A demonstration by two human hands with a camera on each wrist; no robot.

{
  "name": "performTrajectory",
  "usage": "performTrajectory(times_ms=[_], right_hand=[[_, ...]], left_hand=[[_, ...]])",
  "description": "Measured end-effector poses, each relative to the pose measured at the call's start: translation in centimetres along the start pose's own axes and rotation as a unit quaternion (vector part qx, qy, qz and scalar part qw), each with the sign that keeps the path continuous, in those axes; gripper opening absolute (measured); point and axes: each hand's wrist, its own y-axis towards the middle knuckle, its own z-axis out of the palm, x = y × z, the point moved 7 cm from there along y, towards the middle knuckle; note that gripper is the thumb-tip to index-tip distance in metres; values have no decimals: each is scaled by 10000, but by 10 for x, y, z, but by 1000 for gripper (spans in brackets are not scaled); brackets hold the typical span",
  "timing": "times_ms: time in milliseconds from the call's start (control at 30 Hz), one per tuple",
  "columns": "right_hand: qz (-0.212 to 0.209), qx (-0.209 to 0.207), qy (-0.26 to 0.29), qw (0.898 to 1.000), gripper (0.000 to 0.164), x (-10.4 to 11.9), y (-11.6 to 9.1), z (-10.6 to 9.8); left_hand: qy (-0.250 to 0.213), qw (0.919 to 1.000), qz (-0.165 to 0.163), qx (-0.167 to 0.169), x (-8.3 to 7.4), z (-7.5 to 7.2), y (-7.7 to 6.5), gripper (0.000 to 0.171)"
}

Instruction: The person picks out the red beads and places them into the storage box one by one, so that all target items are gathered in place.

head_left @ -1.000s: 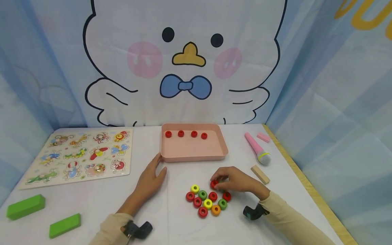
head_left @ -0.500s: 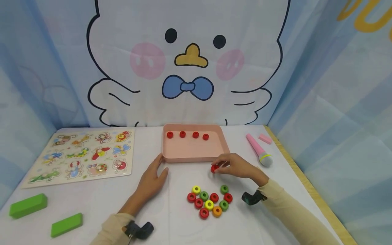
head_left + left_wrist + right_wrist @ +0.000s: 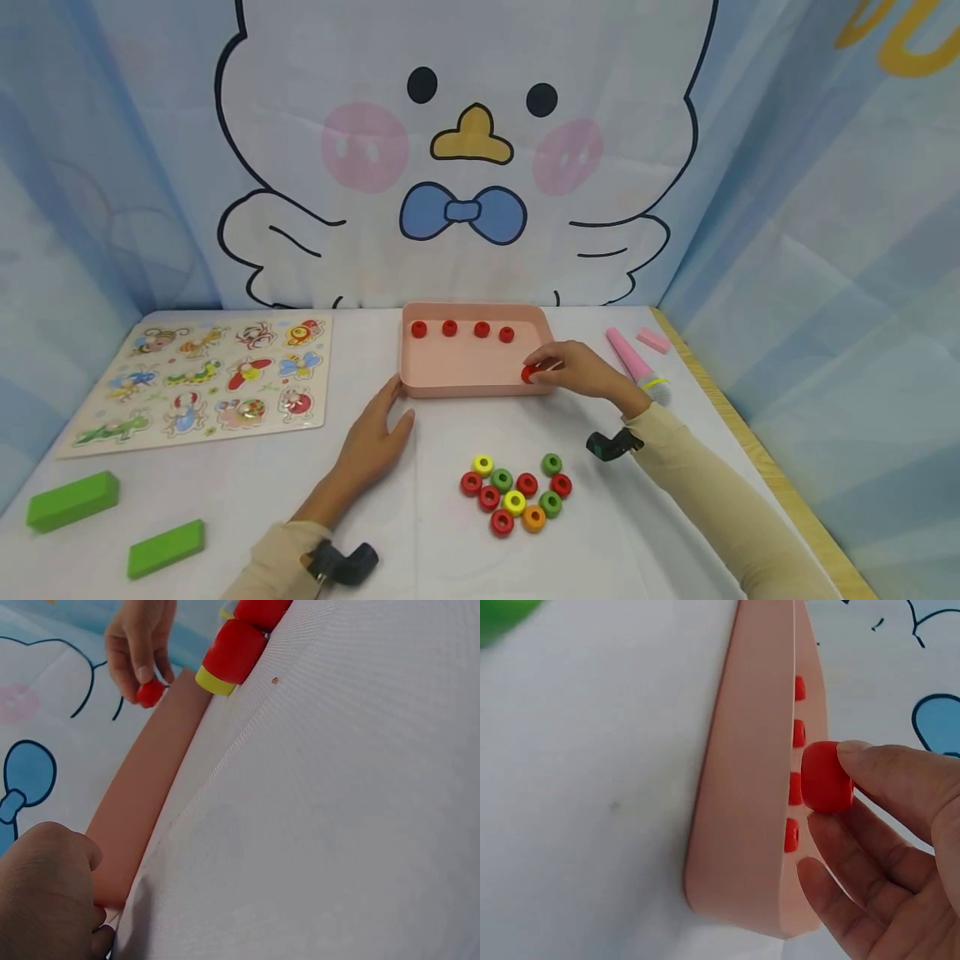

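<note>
My right hand [image 3: 581, 369] pinches a red bead [image 3: 827, 778] between thumb and fingers, over the front right part of the pink tray [image 3: 465, 375]. Inside that tray, a row of several red beads [image 3: 482, 330] lies along the back. My left hand [image 3: 372, 442] rests with relaxed fingers at the tray's front left corner, fingertips right at its wall [image 3: 142, 795]. Nearer the front of the table lies a loose group of red, green, yellow and orange beads, among them an orange bead [image 3: 534, 518] and a green bead [image 3: 552, 464].
A puzzle board [image 3: 202, 379] with insect pictures lies at the back left, two green blocks [image 3: 72, 502] in front of it. Right of the tray are a pink toy microphone [image 3: 630, 357] and a small pink block [image 3: 653, 339]. A cartoon curtain hangs behind.
My right hand has lifted the red bead from the group and carried it away from me to over the tray. The left hand has stayed at the tray's corner.
</note>
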Motion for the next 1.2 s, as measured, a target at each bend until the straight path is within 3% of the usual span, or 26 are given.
performTrajectory(times_ms=[333, 600, 1200], right_hand=[[1081, -343, 83, 9935, 28, -30, 47, -15], [1504, -282, -106, 9882, 29, -44, 74, -24], [1796, 172, -839, 9800, 27, -51, 104, -13]], left_hand=[[-27, 10000, -35, 3, 2, -1, 0, 67], [-32, 9999, 93, -76, -2, -1, 1, 66], [-19, 9999, 89, -81, 1, -1, 0, 67]])
